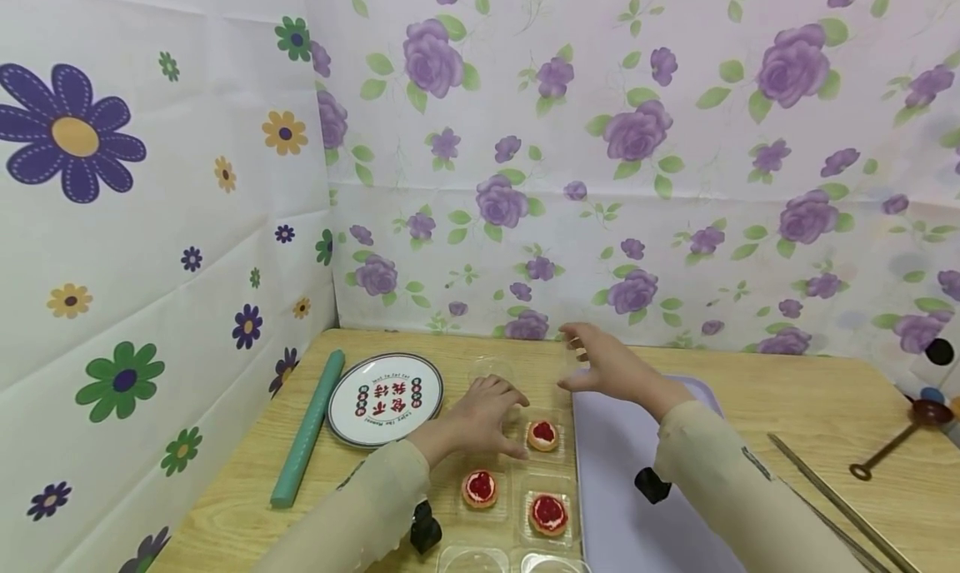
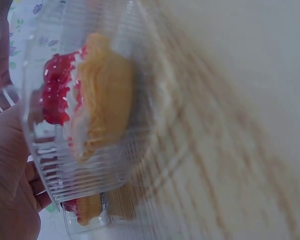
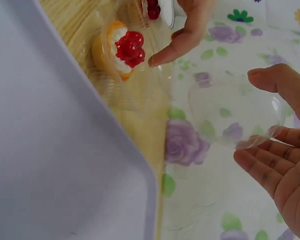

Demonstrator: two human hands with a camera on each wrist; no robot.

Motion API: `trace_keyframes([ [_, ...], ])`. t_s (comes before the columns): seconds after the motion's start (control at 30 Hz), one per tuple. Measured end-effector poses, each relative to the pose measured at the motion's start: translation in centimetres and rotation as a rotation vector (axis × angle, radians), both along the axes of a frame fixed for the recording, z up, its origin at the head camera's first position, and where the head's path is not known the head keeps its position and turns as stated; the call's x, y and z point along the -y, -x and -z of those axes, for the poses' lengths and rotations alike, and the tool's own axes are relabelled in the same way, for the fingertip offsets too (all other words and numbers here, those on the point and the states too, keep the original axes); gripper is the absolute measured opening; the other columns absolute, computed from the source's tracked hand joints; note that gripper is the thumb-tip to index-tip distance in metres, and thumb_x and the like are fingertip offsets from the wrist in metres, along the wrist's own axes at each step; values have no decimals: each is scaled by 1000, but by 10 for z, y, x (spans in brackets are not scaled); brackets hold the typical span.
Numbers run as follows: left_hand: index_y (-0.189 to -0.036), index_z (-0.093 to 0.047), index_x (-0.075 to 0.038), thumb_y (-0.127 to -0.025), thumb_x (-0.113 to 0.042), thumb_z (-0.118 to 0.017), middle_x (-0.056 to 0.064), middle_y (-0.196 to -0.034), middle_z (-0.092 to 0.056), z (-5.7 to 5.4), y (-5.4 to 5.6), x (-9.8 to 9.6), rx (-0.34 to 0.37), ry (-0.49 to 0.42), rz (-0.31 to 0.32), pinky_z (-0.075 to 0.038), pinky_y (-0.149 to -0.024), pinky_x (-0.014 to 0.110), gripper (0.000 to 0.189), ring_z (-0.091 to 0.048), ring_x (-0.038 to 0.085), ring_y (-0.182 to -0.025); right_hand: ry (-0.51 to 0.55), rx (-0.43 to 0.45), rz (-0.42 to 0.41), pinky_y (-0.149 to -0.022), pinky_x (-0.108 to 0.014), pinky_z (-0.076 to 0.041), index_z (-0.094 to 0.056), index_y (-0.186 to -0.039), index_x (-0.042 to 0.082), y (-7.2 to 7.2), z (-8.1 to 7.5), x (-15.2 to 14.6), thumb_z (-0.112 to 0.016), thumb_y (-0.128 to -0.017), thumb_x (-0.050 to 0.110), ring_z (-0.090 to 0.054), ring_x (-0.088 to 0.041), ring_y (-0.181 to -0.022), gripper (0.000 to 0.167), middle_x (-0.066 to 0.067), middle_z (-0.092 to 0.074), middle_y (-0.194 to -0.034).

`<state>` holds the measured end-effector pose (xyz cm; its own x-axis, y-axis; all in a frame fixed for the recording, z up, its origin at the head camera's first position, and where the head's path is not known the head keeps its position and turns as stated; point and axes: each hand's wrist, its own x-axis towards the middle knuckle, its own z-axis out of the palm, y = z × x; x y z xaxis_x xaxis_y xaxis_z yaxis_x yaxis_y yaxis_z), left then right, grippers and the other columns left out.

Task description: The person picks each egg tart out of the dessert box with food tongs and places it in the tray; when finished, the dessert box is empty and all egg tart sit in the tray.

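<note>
My right hand (image 1: 607,369) is raised at the back edge of the table. In the right wrist view it holds a clear plastic lid (image 3: 230,107) between thumb and fingers. Below it, a red-topped fruit tart (image 1: 542,435) sits in a clear plastic box (image 3: 107,92); I cannot tell whether lid and box are joined. My left hand (image 1: 476,419) reaches over the boxes, thumb and forefinger spread apart at this box's left side. The left wrist view shows the tart (image 2: 102,95) through the box wall, close to the left thumb.
Two more boxed tarts, one tart (image 1: 480,490) and another tart (image 1: 549,515), lie nearer. A lilac tray (image 1: 622,490) lies right, a white plate (image 1: 386,398) and green roll (image 1: 307,431) left. Metal tongs (image 1: 840,502) and a brown-handled utensil (image 1: 892,448) lie far right.
</note>
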<state>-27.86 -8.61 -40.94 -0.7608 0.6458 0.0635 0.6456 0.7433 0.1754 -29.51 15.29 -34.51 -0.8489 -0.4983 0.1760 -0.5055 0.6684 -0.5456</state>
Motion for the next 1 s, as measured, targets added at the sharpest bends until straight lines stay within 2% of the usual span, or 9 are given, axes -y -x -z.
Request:
trace_keyframes([
  [0.27,-128,-56,-20,-71,-61,-74,0,-131,-56,2,1,1,-18,3,18,-31,-112,39,73,-43,19,-127,142,91,59,-99,-49,-50,-31,-138,-2,21,28,-2,-77,-81,23,-46,-40,-131,77,-23,-46,-137],
  [0.43,-128,-55,-20,-71,-62,-74,-1,-130,-56,3,2,2,-27,7,14,-31,-112,38,73,-43,18,-127,177,118,108,-96,-49,-51,-30,-139,0,29,45,0,-77,-81,25,-45,-38,-132,79,-21,-45,-142],
  [0.6,-128,-56,-20,-71,-62,-74,0,-130,-56,4,1,1,-20,3,8,-31,-113,39,73,-43,19,-127,211,150,155,-103,-52,-46,-30,-140,1,34,64,1,-78,-79,26,-42,-39,-134,81,-19,-44,-145],
  [0.8,-128,-56,-21,-71,-62,-74,0,-130,-56,5,0,1,-20,4,10,-31,-113,39,73,-43,19,-127,158,152,176,-109,-59,-36,-31,-139,-1,35,77,0,-78,-79,30,-41,-42,-134,82,-21,-45,-145],
  [1.0,-129,-55,-22,-70,-63,-73,-1,-131,-56,3,2,2,-26,23,-2,-31,-113,39,75,-43,18,-127,102,133,206,-109,-57,-36,-37,-138,0,35,81,0,-78,-79,32,-43,-42,-132,78,-19,-49,-142],
])
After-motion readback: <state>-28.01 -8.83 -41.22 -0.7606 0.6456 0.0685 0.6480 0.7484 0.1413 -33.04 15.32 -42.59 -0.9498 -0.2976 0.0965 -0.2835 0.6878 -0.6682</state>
